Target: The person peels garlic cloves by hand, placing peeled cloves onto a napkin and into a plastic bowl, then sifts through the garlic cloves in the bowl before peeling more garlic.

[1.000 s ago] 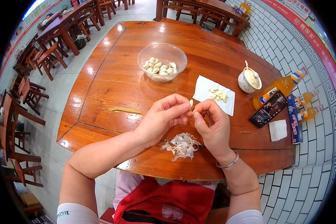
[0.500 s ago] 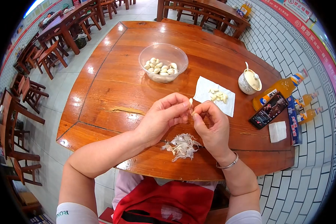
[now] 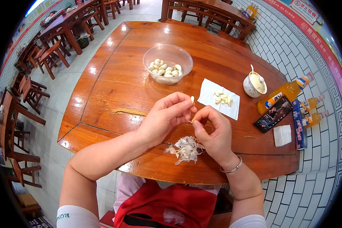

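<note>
**A small garlic clove in a close pinch**

The clove stands up from between the thumb and forefinger of the left hand, held above the table, between the bowl and the heap of papery skins. It is probably very light and firm, easily nicked by a nail, and likely slick where its surface is bare. Its sides near the base look like the best place to hold it, with light pressure.

The right hand is narrowed too, thumb against forefinger, on what looks like a thin shred of skin; that should be limp, almost weightless and quick to tear, so a hold at its end seems best.

Both forearms reach in from the near edge and converge, the left slanting more, the right with a bracelet at the wrist. The hands are close together, just short of the white paper, on which pale cloves lie.
</note>
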`<state>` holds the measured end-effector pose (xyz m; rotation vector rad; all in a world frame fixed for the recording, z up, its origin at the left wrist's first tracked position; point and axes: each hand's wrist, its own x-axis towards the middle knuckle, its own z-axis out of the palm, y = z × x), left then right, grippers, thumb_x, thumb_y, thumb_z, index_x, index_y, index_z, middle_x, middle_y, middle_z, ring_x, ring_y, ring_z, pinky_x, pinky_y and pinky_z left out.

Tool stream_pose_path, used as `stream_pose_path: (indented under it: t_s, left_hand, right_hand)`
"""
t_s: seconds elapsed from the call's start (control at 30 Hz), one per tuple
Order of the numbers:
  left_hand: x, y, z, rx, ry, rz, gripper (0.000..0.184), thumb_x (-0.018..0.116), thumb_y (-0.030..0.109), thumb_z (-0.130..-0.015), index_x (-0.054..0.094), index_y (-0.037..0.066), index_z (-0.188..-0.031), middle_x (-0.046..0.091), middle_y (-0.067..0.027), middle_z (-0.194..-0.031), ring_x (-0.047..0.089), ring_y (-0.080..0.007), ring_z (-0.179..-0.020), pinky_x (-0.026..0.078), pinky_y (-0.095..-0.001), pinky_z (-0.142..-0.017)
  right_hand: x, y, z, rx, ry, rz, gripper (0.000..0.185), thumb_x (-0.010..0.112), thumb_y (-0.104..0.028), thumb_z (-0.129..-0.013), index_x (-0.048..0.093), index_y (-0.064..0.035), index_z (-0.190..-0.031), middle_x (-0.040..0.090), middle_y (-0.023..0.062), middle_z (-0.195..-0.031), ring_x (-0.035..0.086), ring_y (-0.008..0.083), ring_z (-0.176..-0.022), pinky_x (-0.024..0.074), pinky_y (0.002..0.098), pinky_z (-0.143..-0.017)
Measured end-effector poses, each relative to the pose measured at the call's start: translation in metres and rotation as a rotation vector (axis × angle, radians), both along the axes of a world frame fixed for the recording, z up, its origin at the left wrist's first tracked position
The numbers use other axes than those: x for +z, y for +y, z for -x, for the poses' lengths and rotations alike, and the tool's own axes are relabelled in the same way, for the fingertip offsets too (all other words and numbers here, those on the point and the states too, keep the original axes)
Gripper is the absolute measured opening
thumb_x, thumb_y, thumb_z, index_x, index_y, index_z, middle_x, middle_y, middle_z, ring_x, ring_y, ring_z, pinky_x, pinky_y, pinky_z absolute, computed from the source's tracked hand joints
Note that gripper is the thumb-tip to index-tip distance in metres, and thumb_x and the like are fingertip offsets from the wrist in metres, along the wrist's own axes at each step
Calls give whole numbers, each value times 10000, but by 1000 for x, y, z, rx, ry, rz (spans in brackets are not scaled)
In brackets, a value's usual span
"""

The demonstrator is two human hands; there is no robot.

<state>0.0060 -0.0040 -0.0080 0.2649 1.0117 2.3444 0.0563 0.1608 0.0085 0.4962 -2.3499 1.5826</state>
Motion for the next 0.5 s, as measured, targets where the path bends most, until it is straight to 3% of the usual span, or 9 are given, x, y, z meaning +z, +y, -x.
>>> stream_pose_path:
  t_s: [0.17,0.27,0.37,0.5]
  left_hand:
    - [1,0,1,5,-15,34,117,565,188,-970,578,73,-991,621,-21,-904,545,-57,-740,473,-206,-703]
    - [-1,1,2,28,-9,38,119,557,187,-975,571,70,-994,614,-20,-899,535,-55,-731,469,-198,-676]
    - [0,1,2,32,-5,32,127,560,189,-974,570,64,-999,613,-19,-898,536,-55,-734,472,-199,-678]
    - [0,1,2,37,7,54,137,567,190,-971,570,59,-1010,612,-18,-899,538,-57,-736,473,-198,-680]
  right_hand:
    - [2,-2,-2,82,-29,-67,63,628,-12,-815,567,-2,-824,564,65,-758,554,127,-643,452,245,-591]
    - [0,-2,-2,143,-101,-115,83,642,-29,-805,562,-5,-806,555,77,-728,558,156,-621,448,271,-577]
    - [-3,-1,0,191,48,-248,112,666,-48,-783,557,-22,-781,560,80,-703,562,199,-608,449,315,-570]
    - [3,-3,-2,205,-71,-281,127,685,-68,-767,560,-50,-773,573,74,-690,576,236,-618,442,356,-579]
